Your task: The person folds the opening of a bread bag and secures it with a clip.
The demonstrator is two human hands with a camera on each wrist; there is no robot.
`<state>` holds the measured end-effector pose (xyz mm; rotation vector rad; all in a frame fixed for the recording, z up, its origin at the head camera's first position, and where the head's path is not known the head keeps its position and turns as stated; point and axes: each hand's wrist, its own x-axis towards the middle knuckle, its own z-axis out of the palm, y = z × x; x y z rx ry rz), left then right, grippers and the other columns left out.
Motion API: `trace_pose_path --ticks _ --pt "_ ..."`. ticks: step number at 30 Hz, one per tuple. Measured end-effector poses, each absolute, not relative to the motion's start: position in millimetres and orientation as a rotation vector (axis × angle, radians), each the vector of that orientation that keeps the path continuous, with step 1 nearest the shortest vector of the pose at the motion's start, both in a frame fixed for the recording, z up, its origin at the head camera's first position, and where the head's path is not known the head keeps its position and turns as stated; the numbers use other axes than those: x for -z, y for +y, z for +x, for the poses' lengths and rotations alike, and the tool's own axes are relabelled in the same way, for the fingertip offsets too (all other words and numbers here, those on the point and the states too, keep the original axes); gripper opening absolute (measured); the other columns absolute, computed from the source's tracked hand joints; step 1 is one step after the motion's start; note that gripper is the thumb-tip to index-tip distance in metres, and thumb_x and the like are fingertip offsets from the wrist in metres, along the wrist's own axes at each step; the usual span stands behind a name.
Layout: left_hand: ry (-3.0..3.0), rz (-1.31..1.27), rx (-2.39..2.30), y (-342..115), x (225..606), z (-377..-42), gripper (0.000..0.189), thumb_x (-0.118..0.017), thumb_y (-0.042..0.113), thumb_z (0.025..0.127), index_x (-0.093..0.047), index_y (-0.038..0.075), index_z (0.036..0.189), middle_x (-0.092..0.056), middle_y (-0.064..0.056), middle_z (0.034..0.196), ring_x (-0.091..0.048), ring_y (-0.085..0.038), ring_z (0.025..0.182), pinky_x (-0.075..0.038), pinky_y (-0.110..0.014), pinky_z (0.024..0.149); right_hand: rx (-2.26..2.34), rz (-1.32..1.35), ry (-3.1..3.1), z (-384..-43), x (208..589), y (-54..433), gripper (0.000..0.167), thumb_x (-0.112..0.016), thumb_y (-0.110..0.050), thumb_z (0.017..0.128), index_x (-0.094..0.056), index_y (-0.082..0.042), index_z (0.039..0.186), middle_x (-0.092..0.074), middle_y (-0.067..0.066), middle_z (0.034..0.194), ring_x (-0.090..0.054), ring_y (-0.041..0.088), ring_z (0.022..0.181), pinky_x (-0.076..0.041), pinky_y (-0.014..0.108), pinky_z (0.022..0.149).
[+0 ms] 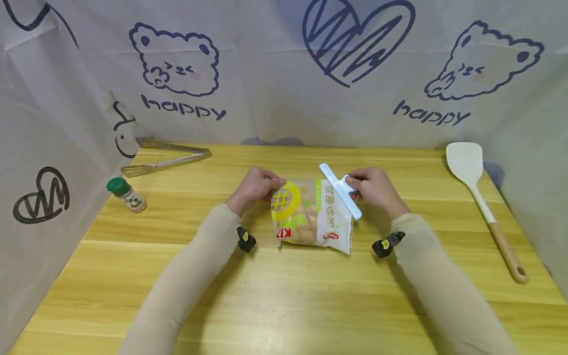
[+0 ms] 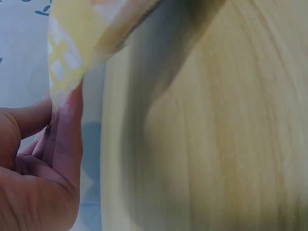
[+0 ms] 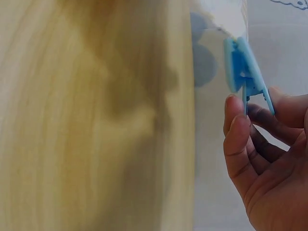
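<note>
Between the two hands is a printed plastic food bag, part white and part clear, with tan pieces showing inside. My left hand pinches its upper left corner between thumb and fingers; the left wrist view shows the yellow-printed film in that hold. A long light blue bag clip with ruler-like marks slants across the bag's right end. My right hand pinches the clip's handle. In the right wrist view the clip is seen end-on, touching the bag's edge; whether it grips the film I cannot tell.
Metal tongs lie at the back left, near a green-capped seasoning jar. Along the right side lies a white spatula with a wooden handle. White printed cloth walls the wooden table at the back and sides.
</note>
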<state>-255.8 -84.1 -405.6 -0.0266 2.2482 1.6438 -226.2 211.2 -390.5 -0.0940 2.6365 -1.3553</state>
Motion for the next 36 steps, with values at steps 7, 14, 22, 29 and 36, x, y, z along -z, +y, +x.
trace_pose_path --ticks 7,14,22,29,36 --pt "2.208 -0.062 -1.679 -84 413 -259 0.015 -0.066 0.006 0.095 -0.069 -0.007 0.102 -0.062 -0.012 0.080 -0.056 -0.014 0.057 -0.055 -0.029 0.055 1.272 -0.070 2.637 -230 404 215 0.037 -0.054 -0.020 0.103 -0.059 0.010 0.125 -0.065 0.023 0.105 -0.065 0.027 0.081 -0.054 0.042 0.076" --pt "2.107 -0.119 -1.745 -84 419 -260 0.017 -0.066 -0.001 0.093 -0.067 -0.010 0.107 -0.062 -0.014 0.082 -0.059 -0.015 0.056 -0.056 -0.029 0.056 1.221 -0.079 2.615 -233 415 219 0.041 -0.057 -0.024 0.101 -0.059 0.009 0.125 -0.063 0.022 0.108 -0.065 0.025 0.084 -0.055 0.037 0.076" --pt "2.077 -0.103 -1.766 -85 424 -259 0.018 -0.063 -0.003 0.093 -0.064 -0.012 0.109 -0.065 -0.016 0.084 -0.064 -0.017 0.059 -0.057 -0.032 0.060 1.124 -0.122 2.655 -233 424 224 0.042 -0.053 -0.030 0.103 -0.059 0.005 0.125 -0.064 0.017 0.104 -0.063 0.025 0.086 -0.053 0.036 0.075" --pt "2.067 -0.090 -1.780 -87 426 -257 0.019 -0.060 -0.002 0.093 -0.064 -0.012 0.110 -0.065 -0.014 0.080 -0.063 -0.017 0.058 -0.057 -0.031 0.058 1.038 -0.174 2.717 -232 423 223 0.043 -0.049 -0.031 0.104 -0.059 0.005 0.126 -0.063 0.018 0.110 -0.057 0.029 0.097 -0.047 0.044 0.086" --pt "2.059 -0.050 -1.769 -87 426 -256 0.019 -0.060 -0.002 0.093 -0.062 -0.012 0.109 -0.065 -0.015 0.080 -0.063 -0.017 0.056 -0.057 -0.031 0.057 0.949 -0.200 2.779 -228 422 223 0.043 -0.046 -0.028 0.105 -0.059 0.006 0.129 -0.058 0.024 0.125 -0.052 0.037 0.115 -0.039 0.052 0.099"
